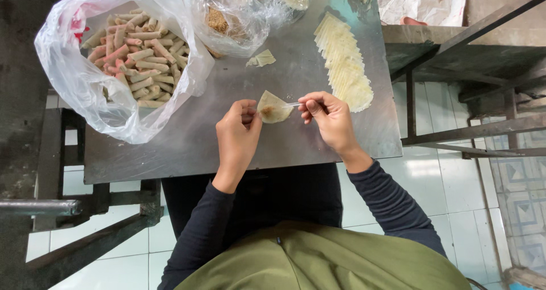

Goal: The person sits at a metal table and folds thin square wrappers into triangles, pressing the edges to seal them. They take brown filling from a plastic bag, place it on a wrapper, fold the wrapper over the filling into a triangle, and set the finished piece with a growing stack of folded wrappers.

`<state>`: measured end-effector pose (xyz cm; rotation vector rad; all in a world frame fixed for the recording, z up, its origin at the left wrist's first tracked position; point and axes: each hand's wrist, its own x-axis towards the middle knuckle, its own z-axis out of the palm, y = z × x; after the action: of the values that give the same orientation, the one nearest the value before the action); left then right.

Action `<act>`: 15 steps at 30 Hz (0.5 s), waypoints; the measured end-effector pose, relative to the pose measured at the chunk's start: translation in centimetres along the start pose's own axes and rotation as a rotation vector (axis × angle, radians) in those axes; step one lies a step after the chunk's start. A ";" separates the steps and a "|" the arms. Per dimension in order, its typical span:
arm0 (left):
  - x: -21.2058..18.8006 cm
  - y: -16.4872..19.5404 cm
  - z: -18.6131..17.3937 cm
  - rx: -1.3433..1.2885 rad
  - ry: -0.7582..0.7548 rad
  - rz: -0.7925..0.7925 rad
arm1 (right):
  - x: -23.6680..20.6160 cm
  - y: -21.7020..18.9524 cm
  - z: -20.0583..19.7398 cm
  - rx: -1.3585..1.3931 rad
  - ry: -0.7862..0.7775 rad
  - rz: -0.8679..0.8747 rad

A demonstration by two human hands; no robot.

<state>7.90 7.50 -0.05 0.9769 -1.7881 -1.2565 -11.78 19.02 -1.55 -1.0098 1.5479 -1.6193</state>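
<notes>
the left hand (238, 132) pinches the left edge of a pale wrapper (273, 107), which lies on the metal worktop (239, 79) between both hands, with a dab of brown filling on it. the right hand (330, 121) is closed around a small clear spoon (292, 104), whose tip touches the wrapper's right edge. just beyond the right hand, a fanned row of stacked wrappers (344, 62) runs along the worktop's right side. a loose scrap of wrapper (261, 58) lies farther up the middle. behind it a clear bag (230, 17) holds brownish filling. at the far left, an open white plastic bag (79, 68) holds a pile of finished rolls (136, 54).
</notes>
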 end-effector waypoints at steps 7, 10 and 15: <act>0.0 0.1 0.0 -0.010 -0.006 -0.010 | -1.4 -1.2 -1.2 -0.150 -0.066 -0.166; 0.0 0.3 0.0 -0.025 -0.006 0.024 | -2.0 -2.2 -1.9 -0.189 -0.057 -0.202; -0.3 0.3 0.2 0.048 0.008 0.060 | -0.7 -3.8 -1.5 -0.182 -0.012 -0.311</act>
<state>7.78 7.88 0.15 0.9469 -1.8354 -1.1764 -12.59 20.62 2.20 -1.4144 1.6138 -1.6928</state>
